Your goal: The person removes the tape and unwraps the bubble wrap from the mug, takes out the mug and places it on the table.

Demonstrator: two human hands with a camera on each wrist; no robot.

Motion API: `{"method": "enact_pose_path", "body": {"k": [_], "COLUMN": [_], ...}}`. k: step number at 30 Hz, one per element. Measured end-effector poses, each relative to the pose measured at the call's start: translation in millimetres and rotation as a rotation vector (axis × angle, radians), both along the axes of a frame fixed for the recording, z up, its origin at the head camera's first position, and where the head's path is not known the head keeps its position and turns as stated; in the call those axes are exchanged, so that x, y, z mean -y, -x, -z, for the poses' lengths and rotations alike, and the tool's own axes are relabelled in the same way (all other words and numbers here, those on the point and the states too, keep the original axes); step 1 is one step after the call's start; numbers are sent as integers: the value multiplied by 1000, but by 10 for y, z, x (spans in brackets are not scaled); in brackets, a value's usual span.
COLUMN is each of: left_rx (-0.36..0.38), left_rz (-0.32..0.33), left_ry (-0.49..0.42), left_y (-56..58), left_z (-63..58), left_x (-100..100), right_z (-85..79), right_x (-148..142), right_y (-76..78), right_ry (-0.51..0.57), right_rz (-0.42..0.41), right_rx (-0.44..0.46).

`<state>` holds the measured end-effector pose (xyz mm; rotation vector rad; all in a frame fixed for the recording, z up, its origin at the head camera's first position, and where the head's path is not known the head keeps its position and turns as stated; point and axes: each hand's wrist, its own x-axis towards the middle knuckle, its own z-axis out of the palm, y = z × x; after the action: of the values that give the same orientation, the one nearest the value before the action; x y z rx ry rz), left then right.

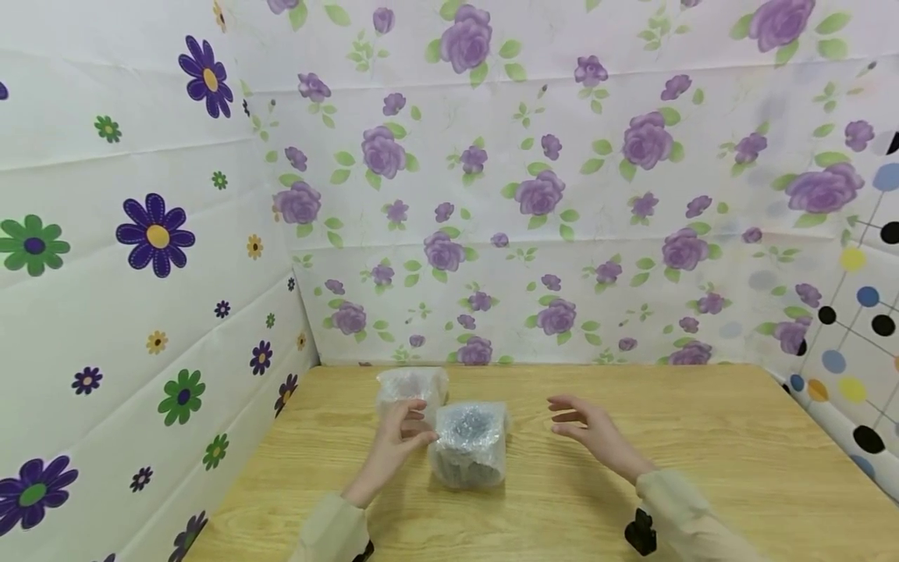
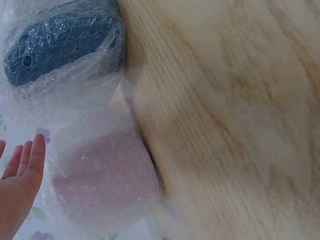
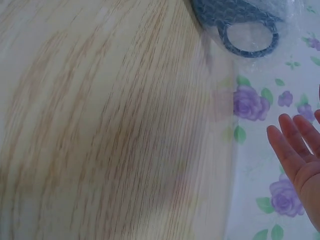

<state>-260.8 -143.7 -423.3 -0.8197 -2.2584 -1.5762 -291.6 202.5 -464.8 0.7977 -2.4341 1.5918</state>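
A dark blue-grey mug (image 1: 470, 449) wrapped in bubble wrap sits on the wooden table; its ring handle (image 3: 272, 45) shows through the wrap in the right wrist view. Just behind it and to the left, a pinkish object (image 2: 107, 175) is bundled in bubble wrap too; its kind cannot be told. My left hand (image 1: 393, 445), fingers relaxed, hovers at the left side of the mug, in front of the pinkish bundle. Whether the thumb touches the mug's wrap is unclear. To the right of the mug, my right hand (image 1: 597, 433) is held apart from it with loose fingers, holding nothing.
The wooden table (image 1: 702, 437) runs back to a wall covering with purple roses (image 1: 541, 191). A daisy-patterned covering (image 1: 154, 234) borders the left side, and a dotted one (image 1: 853, 351) the right.
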Motion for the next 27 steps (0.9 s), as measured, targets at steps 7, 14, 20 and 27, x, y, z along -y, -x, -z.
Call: {"method": "enact_pose_path", "body": {"k": [7, 14, 20, 27], "left_rx": [57, 33, -52, 71], "left_rz": [40, 24, 43, 26], "left_ry": [-29, -18, 27, 10], "left_y": [14, 159, 185, 152], "left_z": [98, 353, 445, 488], "left_x": [-26, 23, 46, 22], "right_z": [-12, 72, 80, 65], "right_x": [152, 245, 371, 490], "right_y": [2, 92, 129, 159], "right_ry": [0, 31, 37, 47], "right_rz": [-8, -14, -28, -52], "right_rx": [3, 10, 25, 89]}}
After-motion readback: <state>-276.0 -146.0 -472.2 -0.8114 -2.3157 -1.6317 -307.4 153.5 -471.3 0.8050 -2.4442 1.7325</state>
